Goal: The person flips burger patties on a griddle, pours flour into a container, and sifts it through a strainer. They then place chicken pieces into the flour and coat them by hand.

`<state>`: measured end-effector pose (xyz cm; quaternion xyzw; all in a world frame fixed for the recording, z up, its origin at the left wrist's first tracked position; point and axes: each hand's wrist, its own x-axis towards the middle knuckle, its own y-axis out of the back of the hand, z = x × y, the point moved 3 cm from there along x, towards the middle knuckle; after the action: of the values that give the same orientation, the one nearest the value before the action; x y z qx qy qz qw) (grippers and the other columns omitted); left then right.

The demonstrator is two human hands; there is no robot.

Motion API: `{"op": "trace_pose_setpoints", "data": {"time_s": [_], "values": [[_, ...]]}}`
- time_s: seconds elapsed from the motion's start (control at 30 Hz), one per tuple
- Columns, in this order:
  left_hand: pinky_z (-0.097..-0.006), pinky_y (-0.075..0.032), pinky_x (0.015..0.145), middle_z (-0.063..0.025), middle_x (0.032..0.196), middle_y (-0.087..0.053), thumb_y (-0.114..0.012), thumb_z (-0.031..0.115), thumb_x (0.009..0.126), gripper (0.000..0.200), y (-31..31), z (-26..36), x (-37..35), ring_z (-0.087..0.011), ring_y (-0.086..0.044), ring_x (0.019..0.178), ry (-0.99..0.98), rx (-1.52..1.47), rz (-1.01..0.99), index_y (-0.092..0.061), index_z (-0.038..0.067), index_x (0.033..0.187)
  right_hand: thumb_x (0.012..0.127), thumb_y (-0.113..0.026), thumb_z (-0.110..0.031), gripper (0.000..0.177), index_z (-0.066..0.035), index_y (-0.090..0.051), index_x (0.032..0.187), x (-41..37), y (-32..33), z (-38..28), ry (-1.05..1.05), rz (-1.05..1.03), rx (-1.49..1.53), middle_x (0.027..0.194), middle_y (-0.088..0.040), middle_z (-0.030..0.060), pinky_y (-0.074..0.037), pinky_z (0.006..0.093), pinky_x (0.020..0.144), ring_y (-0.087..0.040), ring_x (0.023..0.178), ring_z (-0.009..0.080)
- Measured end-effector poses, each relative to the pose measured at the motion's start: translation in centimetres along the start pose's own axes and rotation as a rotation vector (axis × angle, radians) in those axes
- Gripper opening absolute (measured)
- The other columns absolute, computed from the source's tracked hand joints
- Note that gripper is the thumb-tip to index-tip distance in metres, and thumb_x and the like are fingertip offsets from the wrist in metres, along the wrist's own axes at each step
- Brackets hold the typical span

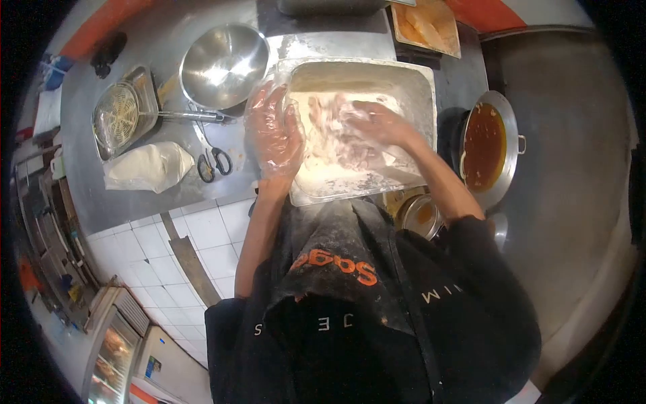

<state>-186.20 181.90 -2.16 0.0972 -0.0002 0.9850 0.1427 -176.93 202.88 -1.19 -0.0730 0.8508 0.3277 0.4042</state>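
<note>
A rectangular metal pan (367,65) of white flour (323,165) stands in front of me. My left hand (274,135), in a clear plastic glove, rests at the pan's left rim with its fingers stretched apart and nothing in it. Inside the pan, over the flour, is my right hand (380,126), smeared by motion. Pale, floury pieces (336,124) blur beside its fingertips, and I cannot tell whether the fingers hold any of them.
To the left are a steel bowl (225,64), a wire skimmer (118,118) on a tray, scissors (214,161) and a bag of white powder (151,167). A wok of brown oil (486,148) sits at right. Behind it stands a tray of orange liquid (427,25).
</note>
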Motion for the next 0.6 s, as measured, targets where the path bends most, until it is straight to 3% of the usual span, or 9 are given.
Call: {"op": "trace_pose_setpoints", "data": {"time_s": [0.03, 0.13, 0.27, 0.33, 0.4, 0.43, 0.47, 0.57, 0.6], "values": [[-0.0357, -0.043, 0.109, -0.0132, 0.138, -0.048, -0.057, 0.000, 0.094, 0.044, 0.2, -0.3, 0.1, -0.0244, -0.048, 0.130, -0.042, 0.132, -0.004, -0.044, -0.001, 0.136, 0.095, -0.057, -0.046, 0.075, -0.005, -0.032, 0.152, -0.6, 0.8, -0.4, 0.007, -0.010, -0.006, 0.152, -0.037, 0.0251, -0.045, 0.0459, 0.109, -0.054, 0.127, 0.0393], [-0.0378, -0.041, 0.111, -0.0119, 0.140, -0.050, -0.060, 0.004, 0.092, 0.038, 0.3, -0.1, 0.0, -0.0275, -0.043, 0.135, -0.092, 0.279, 0.002, -0.055, 0.000, 0.129, 0.097, -0.056, -0.041, 0.077, 0.001, -0.024, 0.153, -3.4, 0.6, -0.7, -0.152, -0.123, -0.559, 0.148, -0.039, 0.0311, -0.050, 0.0465, 0.102, -0.056, 0.122, 0.0400], [-0.0386, -0.039, 0.113, -0.0111, 0.139, -0.052, -0.061, 0.005, 0.091, 0.032, 0.3, 0.0, 0.3, -0.0287, -0.041, 0.138, -0.082, 0.249, 0.025, -0.061, 0.001, 0.123, 0.097, -0.054, -0.033, 0.081, 0.006, -0.010, 0.153, 1.2, -9.7, 8.2, -0.034, 0.069, -0.815, 0.142, -0.041, 0.0383, -0.055, 0.0435, 0.093, -0.061, 0.114, 0.0423], [-0.0369, -0.044, 0.109, -0.0134, 0.136, -0.051, -0.058, -0.001, 0.093, 0.038, 0.5, 0.7, 0.4, -0.0262, -0.047, 0.131, -0.109, 0.300, -0.027, -0.051, 0.000, 0.130, 0.098, -0.054, -0.031, 0.083, 0.008, -0.007, 0.153, 1.8, -9.9, 8.4, 0.005, 0.113, -0.776, 0.140, -0.042, 0.0401, -0.057, 0.0427, 0.090, -0.062, 0.112, 0.0428], [-0.0353, -0.050, 0.105, -0.0157, 0.133, -0.051, -0.055, -0.006, 0.094, 0.046, -0.1, 0.7, 0.5, -0.0237, -0.054, 0.124, -0.148, 0.337, -0.095, -0.040, -0.001, 0.137, 0.099, -0.052, -0.031, 0.083, 0.009, -0.005, 0.153, -0.6, -5.2, 2.9, 0.019, -0.004, 0.020, 0.139, -0.042, 0.0413, -0.058, 0.0435, 0.087, -0.062, 0.111, 0.0449], [-0.0353, -0.049, 0.105, -0.0157, 0.133, -0.050, -0.055, -0.006, 0.094, 0.046, -0.3, 0.3, 0.4, -0.0238, -0.053, 0.125, -0.124, 0.173, -0.060, -0.040, -0.001, 0.137, 0.096, -0.058, -0.042, 0.083, 0.008, -0.022, 0.151, -1.2, -3.4, 1.3, -0.066, 0.044, 0.054, 0.154, -0.032, 0.0286, -0.027, 0.0395, 0.120, -0.032, 0.143, 0.0418], [-0.0353, -0.049, 0.106, -0.0156, 0.134, -0.049, -0.055, -0.007, 0.094, 0.046, -0.2, 0.0, 0.1, -0.0239, -0.052, 0.126, -0.094, 0.015, -0.023, -0.040, -0.001, 0.137, 0.096, -0.058, -0.042, 0.083, 0.008, -0.022, 0.151, 0.1, -3.3, 2.2, -0.070, 0.040, 0.057, 0.154, -0.032, 0.0286, -0.027, 0.0395, 0.120, -0.032, 0.143, 0.0418], [-0.0348, -0.047, 0.107, -0.0152, 0.135, -0.048, -0.055, -0.007, 0.094, 0.048, -0.1, 0.6, 0.1, -0.0231, -0.051, 0.127, -0.116, 0.015, -0.019, -0.038, -0.001, 0.138, 0.093, -0.059, -0.052, 0.090, -0.003, -0.019, 0.156, 3.7, -4.8, 3.4, 0.063, 0.183, -0.332, 0.157, -0.034, 0.0191, -0.020, 0.0392, 0.123, -0.030, 0.146, 0.0369], [-0.0348, -0.047, 0.107, -0.0152, 0.135, -0.048, -0.055, -0.007, 0.094, 0.048, -0.3, 0.6, 0.1, -0.0231, -0.051, 0.127, -0.116, 0.013, -0.020, -0.038, -0.001, 0.138, 0.095, -0.054, -0.052, 0.086, -0.004, -0.016, 0.156, 3.6, -6.5, 1.1, 0.258, 0.474, -0.578, 0.150, -0.042, 0.0184, -0.030, 0.0439, 0.117, -0.046, 0.131, 0.0363]]}}
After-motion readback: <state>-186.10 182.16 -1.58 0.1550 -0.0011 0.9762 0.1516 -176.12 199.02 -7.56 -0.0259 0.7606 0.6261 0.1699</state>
